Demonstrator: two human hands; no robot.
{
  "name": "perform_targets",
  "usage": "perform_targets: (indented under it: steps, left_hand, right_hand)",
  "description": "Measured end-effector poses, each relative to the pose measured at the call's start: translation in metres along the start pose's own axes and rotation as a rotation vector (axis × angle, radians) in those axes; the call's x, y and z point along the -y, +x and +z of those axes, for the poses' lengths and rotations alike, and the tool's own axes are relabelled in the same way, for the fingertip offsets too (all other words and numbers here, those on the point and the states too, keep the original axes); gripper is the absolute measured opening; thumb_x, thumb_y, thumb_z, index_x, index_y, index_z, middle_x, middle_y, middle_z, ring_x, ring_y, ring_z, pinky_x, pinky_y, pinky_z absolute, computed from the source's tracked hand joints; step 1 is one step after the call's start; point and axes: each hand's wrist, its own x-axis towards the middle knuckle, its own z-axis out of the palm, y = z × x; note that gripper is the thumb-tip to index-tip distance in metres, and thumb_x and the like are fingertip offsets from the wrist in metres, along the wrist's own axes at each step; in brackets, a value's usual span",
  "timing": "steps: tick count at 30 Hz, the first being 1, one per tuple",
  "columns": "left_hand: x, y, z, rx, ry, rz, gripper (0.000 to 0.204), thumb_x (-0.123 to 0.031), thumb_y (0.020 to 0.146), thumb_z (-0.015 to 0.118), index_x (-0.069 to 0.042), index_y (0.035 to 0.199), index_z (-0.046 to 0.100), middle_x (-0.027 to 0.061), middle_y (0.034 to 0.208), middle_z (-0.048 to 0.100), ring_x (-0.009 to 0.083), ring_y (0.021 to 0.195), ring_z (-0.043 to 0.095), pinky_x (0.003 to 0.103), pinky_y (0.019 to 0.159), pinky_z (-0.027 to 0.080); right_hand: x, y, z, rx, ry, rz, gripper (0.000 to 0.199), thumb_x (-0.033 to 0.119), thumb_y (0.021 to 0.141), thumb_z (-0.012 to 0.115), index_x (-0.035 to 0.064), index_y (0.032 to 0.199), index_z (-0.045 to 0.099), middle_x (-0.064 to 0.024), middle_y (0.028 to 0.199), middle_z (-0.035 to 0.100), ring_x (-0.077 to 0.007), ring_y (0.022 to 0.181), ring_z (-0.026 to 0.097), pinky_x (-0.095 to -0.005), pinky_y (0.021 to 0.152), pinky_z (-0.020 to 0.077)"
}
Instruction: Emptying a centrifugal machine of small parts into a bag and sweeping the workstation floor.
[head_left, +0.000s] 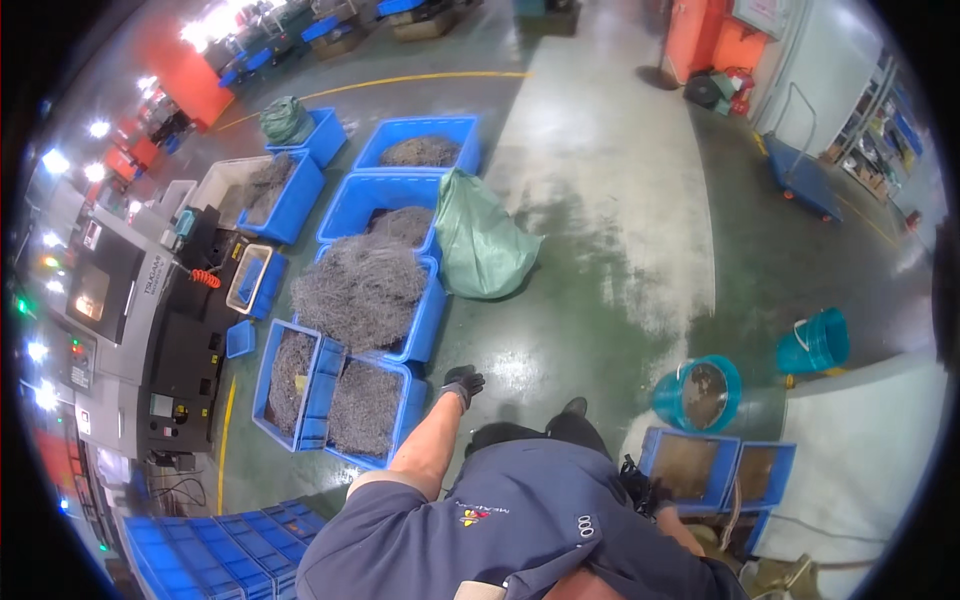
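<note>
My left hand point(463, 384), in a dark glove with lighter fingers, hangs over the green floor just right of the blue bins, its fingers loosely extended and nothing seen in them. The nearest blue bin point(413, 410) is full of grey tangled metal shavings point(367, 405). Down at my right side, my right hand point(661, 497), also dark-gloved, is beside a blue tray point(648, 455) with brownish contents. My body and a black object point(633, 482) partly cover that hand, so its fingers are unclear.
More bins of shavings, topped by a large heap point(360, 290), stretch away ahead. A green sack point(480, 240) leans against them. Machines point(130, 280) line the left. At right are a teal bucket point(735, 390), another tipped bucket point(825, 340) and a blue trolley point(800, 180).
</note>
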Motion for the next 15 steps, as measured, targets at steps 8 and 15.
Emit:
perform_targets:
  steps: [8, 15]
  left_hand:
    - [-0.086, 0.118, 0.086, 0.343, 0.020, -0.051, 0.022, -0.027, 0.089, 0.050, -0.009, 0.088, 0.062, 0.0118, 0.092, 0.065, 0.0204, 0.077, 0.064, 0.034, 0.066, 0.051]
    - [-0.207, 0.356, 0.044, -0.064, 1.770, 0.592, 0.038, -0.041, 0.086, 0.050, -0.011, 0.105, 0.062, 0.0108, 0.107, 0.064, 0.0272, 0.097, 0.061, 0.039, 0.083, 0.046]
  right_hand:
    - [0.271, 0.117, 0.011, -0.382, -0.634, -0.561, 0.040, 0.039, 0.095, 0.040, 0.0062, 0.106, 0.061, -0.0110, 0.091, 0.063, -0.0229, 0.078, 0.060, -0.0348, 0.066, 0.0476]
    - [0.203, 0.081, 0.220, -0.387, -0.706, -0.375, 0.044, 0.046, 0.093, 0.043, 0.0070, 0.096, 0.062, -0.0037, 0.088, 0.063, -0.0142, 0.076, 0.058, -0.0297, 0.068, 0.0476]
